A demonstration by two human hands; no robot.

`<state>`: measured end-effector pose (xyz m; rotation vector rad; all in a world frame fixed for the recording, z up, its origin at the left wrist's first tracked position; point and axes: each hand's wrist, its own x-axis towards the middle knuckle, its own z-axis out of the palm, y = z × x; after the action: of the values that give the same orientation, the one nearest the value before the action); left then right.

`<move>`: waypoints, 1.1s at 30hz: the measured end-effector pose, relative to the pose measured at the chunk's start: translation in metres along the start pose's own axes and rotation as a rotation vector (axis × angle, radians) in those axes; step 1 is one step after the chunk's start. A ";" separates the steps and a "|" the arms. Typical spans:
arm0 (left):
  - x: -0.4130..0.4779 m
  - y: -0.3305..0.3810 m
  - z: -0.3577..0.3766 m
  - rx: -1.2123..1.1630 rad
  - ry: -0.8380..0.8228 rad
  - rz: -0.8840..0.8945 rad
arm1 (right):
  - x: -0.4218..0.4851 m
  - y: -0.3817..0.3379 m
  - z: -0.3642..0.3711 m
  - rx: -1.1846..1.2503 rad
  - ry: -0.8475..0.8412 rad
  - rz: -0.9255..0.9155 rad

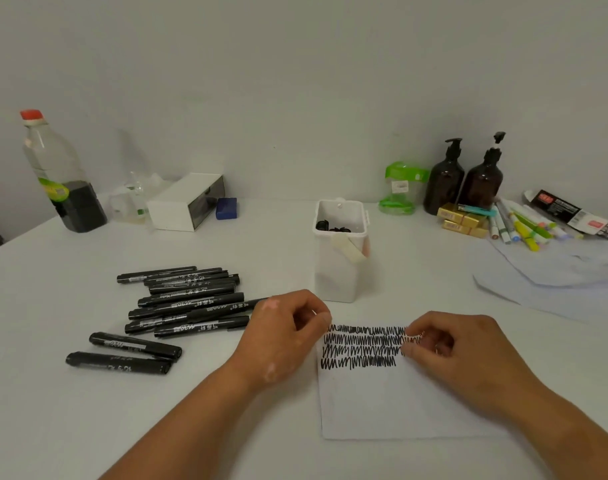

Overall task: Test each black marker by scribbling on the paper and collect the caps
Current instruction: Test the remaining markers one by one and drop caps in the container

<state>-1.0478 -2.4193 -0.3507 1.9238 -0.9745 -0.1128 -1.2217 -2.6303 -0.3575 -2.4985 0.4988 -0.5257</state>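
While the paper [382,400] lies flat near the front edge of the surface [46,427], right of centre, both hands work at its far edge. The left hand [285,334] is curled, thumb and forefinger closed at the paper's far left corner, seemingly pinching it. The right hand [461,351] has its fingers curled round the far right edge of the paper, which lifts a little there. Four rows of black scribbles [361,344] run across the far part of the paper between the two hands.

Left of the left hand, a loose pile of black markers [184,306] lies on its side, and two more markers [126,355] lie apart from it, nearer the front edge. Just beyond the paper stands a white tub [340,265], with black caps [330,226] in it.

Along the back edge, a clear bottle [60,174] with a red top stands at the left corner, next to a white box [184,202]. Two brown pump bottles [463,181] stand toward the right, with coloured pens [524,223] and loose sheets [555,271] by the right edge.
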 end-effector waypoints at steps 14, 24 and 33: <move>-0.082 -0.059 -0.160 0.839 0.031 0.002 | -0.006 -0.029 0.032 -0.237 -0.217 -0.159; -0.092 -0.064 -0.139 0.796 0.014 0.011 | -0.015 -0.058 0.063 -0.303 -0.208 -0.345; -0.078 -0.030 -0.097 0.691 -0.021 0.160 | -0.018 -0.061 0.046 0.011 0.018 -0.356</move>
<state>-1.0401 -2.2913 -0.3442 2.4489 -1.2885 0.3412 -1.2012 -2.5546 -0.3637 -2.5855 0.0539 -0.6826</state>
